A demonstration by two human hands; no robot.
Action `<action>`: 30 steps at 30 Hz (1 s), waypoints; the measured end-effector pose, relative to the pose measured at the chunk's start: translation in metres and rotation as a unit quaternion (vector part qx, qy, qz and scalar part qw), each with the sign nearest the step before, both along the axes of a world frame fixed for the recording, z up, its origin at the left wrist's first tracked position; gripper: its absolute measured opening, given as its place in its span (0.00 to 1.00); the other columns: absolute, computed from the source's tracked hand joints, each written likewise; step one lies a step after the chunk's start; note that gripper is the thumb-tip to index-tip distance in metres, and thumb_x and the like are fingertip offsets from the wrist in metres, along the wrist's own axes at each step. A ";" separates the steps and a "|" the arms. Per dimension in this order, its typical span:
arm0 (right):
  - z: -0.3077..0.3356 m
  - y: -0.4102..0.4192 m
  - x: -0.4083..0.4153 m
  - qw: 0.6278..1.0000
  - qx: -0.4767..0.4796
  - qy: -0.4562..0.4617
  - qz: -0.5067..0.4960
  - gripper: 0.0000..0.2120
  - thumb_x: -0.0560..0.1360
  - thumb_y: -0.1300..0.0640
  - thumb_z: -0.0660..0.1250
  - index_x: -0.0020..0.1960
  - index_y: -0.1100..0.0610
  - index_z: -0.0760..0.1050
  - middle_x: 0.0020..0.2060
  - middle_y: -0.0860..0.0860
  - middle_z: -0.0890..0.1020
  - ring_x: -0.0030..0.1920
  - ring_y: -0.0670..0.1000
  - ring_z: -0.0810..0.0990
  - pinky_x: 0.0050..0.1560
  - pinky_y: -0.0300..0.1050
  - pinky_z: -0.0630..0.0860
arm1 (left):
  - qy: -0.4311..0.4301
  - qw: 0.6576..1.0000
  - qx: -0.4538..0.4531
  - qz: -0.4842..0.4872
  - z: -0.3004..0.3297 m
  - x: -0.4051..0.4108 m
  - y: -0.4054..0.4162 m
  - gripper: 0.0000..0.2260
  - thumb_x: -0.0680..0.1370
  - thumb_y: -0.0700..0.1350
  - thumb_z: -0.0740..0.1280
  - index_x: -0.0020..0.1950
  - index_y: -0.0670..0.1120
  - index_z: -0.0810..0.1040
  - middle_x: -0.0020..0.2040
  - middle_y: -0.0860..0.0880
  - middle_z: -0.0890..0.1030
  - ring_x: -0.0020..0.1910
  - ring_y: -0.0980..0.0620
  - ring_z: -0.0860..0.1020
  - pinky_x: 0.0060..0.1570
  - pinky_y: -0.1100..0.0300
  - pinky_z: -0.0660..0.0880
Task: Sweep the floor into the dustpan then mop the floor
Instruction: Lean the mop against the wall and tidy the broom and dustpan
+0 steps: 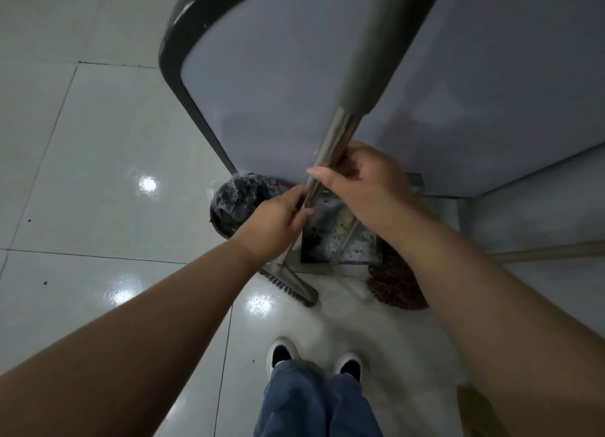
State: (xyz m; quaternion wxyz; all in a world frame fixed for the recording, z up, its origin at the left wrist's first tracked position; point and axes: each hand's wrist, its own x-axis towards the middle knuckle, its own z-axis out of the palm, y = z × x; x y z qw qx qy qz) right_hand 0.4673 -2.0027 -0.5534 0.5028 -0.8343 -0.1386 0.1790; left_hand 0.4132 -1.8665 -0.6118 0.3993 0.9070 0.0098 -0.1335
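Both hands hold a metal broom handle (337, 142) with a grey grip sleeve at its top. My right hand (363, 181) curls round the shaft higher up; my left hand (278, 220) pinches it just below. The broom's grey head with dark bristles (291, 286) rests on the tile floor in front of my feet. Behind it stands a metal dustpan (330, 237) holding dirt and crumbs. A reddish-brown mop head (396, 286) lies on the floor right of the dustpan, its wooden handle (550, 251) running off to the right.
A pale table top with a dark rim (183, 53) overhangs the dustpan. A bin lined with a dark bag (235, 204) stands under its corner. Glossy white floor tiles (98, 174) with a few dark specks spread to the left. My shoes (314, 361) stand at the bottom centre.
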 end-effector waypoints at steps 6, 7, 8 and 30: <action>0.013 -0.028 -0.014 0.991 -0.037 -0.070 -0.109 0.14 0.70 0.52 0.72 0.32 0.44 0.69 0.25 0.35 0.75 0.30 0.25 0.73 0.31 0.18 0.66 | -0.017 0.999 -0.035 0.012 0.020 -0.012 -0.030 0.17 0.79 0.43 0.63 0.68 0.45 0.71 0.54 0.43 0.82 0.52 0.45 0.79 0.53 0.55 0.73; 0.015 -0.032 -0.015 0.989 -0.045 -0.071 -0.124 0.14 0.70 0.52 0.72 0.33 0.45 0.69 0.27 0.36 0.75 0.30 0.25 0.73 0.31 0.18 0.66 | -0.015 0.999 -0.040 0.027 0.022 -0.013 -0.036 0.17 0.79 0.44 0.63 0.68 0.46 0.72 0.56 0.43 0.81 0.54 0.47 0.79 0.55 0.58 0.72; 0.018 -0.035 -0.014 0.987 -0.050 -0.068 -0.134 0.13 0.71 0.53 0.71 0.33 0.45 0.68 0.28 0.37 0.74 0.30 0.26 0.73 0.31 0.19 0.67 | -0.010 0.997 -0.055 0.048 0.023 -0.013 -0.041 0.17 0.79 0.44 0.63 0.68 0.46 0.72 0.57 0.44 0.81 0.56 0.48 0.78 0.56 0.60 0.71; -0.036 -0.022 0.059 0.974 -0.026 -0.007 -0.223 0.10 0.74 0.54 0.68 0.46 0.57 0.69 0.39 0.48 0.76 0.50 0.56 0.80 0.53 0.55 0.78 | 0.144 0.855 -0.321 0.382 -0.010 0.002 -0.021 0.12 0.80 0.53 0.59 0.43 0.51 0.78 0.45 0.48 0.78 0.48 0.51 0.76 0.61 0.51 0.71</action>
